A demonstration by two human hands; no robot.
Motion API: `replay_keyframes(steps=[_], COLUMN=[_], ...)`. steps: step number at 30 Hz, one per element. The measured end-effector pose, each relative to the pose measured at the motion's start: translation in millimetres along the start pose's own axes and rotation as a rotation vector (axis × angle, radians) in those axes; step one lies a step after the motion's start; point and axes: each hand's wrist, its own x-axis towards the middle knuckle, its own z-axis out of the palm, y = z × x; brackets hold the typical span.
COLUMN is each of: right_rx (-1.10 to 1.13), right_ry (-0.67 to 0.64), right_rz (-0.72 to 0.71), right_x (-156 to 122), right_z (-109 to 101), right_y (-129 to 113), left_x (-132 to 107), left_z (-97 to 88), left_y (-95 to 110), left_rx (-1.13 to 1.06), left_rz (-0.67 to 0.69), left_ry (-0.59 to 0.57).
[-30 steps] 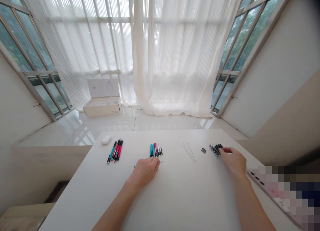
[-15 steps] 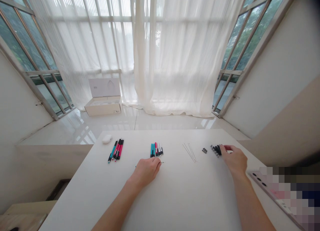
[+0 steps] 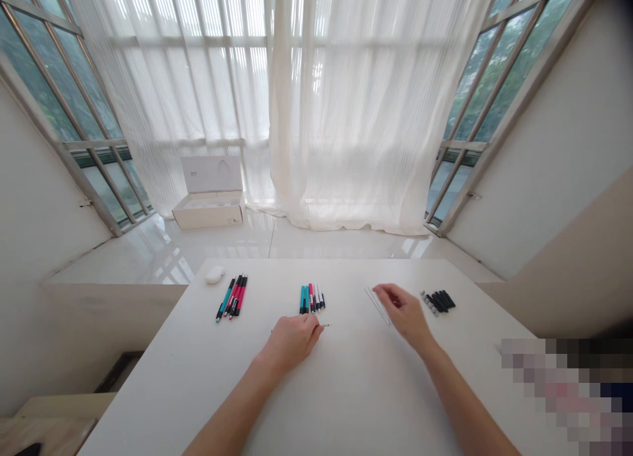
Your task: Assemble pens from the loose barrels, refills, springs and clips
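My left hand (image 3: 291,341) rests low over the white table, its fingers closed round a slim pen part (image 3: 327,325). Only the part's thin ends poke out on either side of the hand. Just beyond it lies a row of teal, red and clear pen barrels (image 3: 311,298). My right hand (image 3: 399,309) hovers at the thin refills (image 3: 376,305), thumb and fingers pinched together. Whatever sits in that pinch is too small or hidden to see. Right of this hand lie several black rubber grips (image 3: 442,300) and small grey pieces (image 3: 429,303).
Several whole pens (image 3: 232,298) lie in a group on the table's left, with a white rounded case (image 3: 214,275) behind them. An open white box (image 3: 208,209) stands on the ledge by the curtain (image 3: 356,146). A blurred-out patch covers the lower right.
My right hand has moved left, from the black grips to the refills. It now covers the spot where small dark pieces lay. My left hand has stayed closed in place.
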Motion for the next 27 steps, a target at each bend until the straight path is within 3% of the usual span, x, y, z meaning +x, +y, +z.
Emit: replay_keyframes(steps=[3, 5, 14, 17, 23, 27], right_rx=[0.107, 0.139, 0.035, -0.036, -0.381, -0.509], right_ry=[-0.36, -0.463, -0.548, -0.501, -0.076, -0.038], right_rz=[-0.184, -0.236, -0.293, -0.274, 0.058, 0.29], right_x=[-20.1, -30.8, -35.3, -24.4, 8.1, 14.5], right_z=[34.0, 47.1, 51.6, 38.6, -19.2, -46.5], right_y=[-33.1, -43.5, -44.2, -35.4, 23.8, 56.7], left_x=[0.1, 0.0, 0.0, 0.2, -0.2, -0.2], left_z=[-1.0, -1.6, -0.1, 0.2, -0.1, 1.2], left_y=[0.2, 0.5, 3.5, 2.7, 0.4, 0.1], left_rx=[0.005, 0.012, 0.055, 0.058, 0.032, 0.014], left_rz=[0.005, 0.01, 0.033, 0.024, 0.016, 0.041], left_ry=[0.014, 0.018, -0.004, -0.005, 0.015, 0.023])
